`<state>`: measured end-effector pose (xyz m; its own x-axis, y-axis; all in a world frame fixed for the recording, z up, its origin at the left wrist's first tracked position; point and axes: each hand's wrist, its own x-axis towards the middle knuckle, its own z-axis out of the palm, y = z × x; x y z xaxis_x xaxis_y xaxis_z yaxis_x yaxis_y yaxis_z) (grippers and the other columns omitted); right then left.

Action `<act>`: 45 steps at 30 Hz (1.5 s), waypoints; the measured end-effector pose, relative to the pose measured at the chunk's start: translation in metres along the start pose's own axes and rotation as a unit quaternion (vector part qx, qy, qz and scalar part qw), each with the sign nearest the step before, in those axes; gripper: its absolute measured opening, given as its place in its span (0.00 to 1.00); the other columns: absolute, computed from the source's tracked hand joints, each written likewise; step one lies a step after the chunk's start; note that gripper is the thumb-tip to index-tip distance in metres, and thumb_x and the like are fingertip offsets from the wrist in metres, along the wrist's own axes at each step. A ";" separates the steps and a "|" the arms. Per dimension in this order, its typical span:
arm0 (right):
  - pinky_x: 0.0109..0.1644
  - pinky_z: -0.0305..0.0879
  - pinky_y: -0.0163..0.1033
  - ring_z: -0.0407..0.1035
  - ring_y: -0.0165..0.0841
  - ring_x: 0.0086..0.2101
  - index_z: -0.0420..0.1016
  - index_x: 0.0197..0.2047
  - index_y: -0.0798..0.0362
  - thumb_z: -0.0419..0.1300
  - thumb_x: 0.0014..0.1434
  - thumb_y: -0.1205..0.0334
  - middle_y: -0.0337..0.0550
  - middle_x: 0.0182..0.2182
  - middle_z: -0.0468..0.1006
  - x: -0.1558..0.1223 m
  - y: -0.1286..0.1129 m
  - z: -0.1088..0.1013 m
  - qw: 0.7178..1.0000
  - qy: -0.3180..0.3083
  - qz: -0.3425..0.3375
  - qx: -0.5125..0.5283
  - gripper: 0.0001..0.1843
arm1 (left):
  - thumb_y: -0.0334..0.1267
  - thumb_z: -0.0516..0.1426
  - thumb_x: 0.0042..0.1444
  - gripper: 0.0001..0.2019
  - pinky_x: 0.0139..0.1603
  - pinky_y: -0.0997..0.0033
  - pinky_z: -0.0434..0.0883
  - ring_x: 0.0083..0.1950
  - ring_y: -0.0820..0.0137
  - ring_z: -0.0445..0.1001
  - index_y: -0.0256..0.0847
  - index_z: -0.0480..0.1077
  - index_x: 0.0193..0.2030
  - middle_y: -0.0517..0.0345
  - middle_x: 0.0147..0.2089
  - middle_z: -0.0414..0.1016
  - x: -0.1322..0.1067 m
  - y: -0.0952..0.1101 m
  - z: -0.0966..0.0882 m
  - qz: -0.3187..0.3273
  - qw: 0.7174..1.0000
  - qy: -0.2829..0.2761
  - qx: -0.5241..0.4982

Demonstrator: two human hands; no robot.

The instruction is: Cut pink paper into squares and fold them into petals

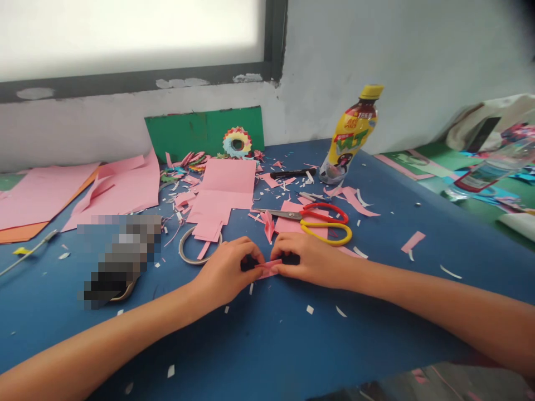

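Note:
A small folded piece of pink paper (270,269) is pinched between both hands, just above the blue tabletop. My left hand (229,268) grips its left end with thumb and fingers. On the other end, the fingers of my right hand (307,260) are closed in the same way. Just beyond the fingertips stands a folded pink paper piece (268,225). Scissors (324,221) with one red and one yellow handle lie behind my right hand, partly over pink paper squares. Beside my left hand is a roll of tape (184,250), with pink strips lying across it.
Pink sheets (228,181) and many scraps cover the table's middle. A drink bottle (351,136) and a black pen (292,173) stand and lie behind. A pixelated object (125,256) is at left, a green board (179,133) at the wall, a clear bottle (480,175) at right.

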<state>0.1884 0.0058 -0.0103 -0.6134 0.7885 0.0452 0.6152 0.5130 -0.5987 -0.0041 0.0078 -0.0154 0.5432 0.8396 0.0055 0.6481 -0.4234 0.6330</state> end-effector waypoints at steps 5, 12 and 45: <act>0.35 0.58 0.33 0.66 0.28 0.30 0.73 0.30 0.56 0.55 0.57 0.66 0.41 0.28 0.73 -0.002 -0.001 0.004 0.998 0.042 -0.047 -0.012 0.06 | 0.34 0.54 0.54 0.05 0.31 0.76 0.63 0.30 0.74 0.67 0.40 0.71 0.32 0.60 0.30 0.70 -0.004 0.000 0.003 0.036 0.999 0.022 -0.033; 0.30 0.57 0.31 0.64 0.26 0.26 0.71 0.26 0.56 0.56 0.53 0.69 0.39 0.24 0.71 -0.006 -0.010 0.007 0.990 0.098 -0.097 0.018 0.06 | 0.29 0.55 0.48 0.03 0.32 0.77 0.65 0.29 0.75 0.68 0.37 0.71 0.28 0.60 0.27 0.69 -0.009 0.007 0.006 0.078 0.990 0.075 -0.094; 0.30 0.53 0.34 0.61 0.29 0.26 0.67 0.24 0.54 0.52 0.51 0.68 0.41 0.24 0.70 -0.005 -0.006 0.016 0.974 0.129 -0.118 -0.141 0.06 | 0.35 0.56 0.50 0.08 0.24 0.81 0.67 0.22 0.76 0.69 0.38 0.76 0.27 0.61 0.23 0.76 -0.010 0.005 0.013 0.027 0.993 0.079 -0.089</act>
<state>0.1796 -0.0067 -0.0196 -0.6320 0.6774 0.3764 0.6057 0.7347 -0.3054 0.0006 -0.0073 -0.0227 0.4751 0.8661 0.1554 0.5076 -0.4141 0.7555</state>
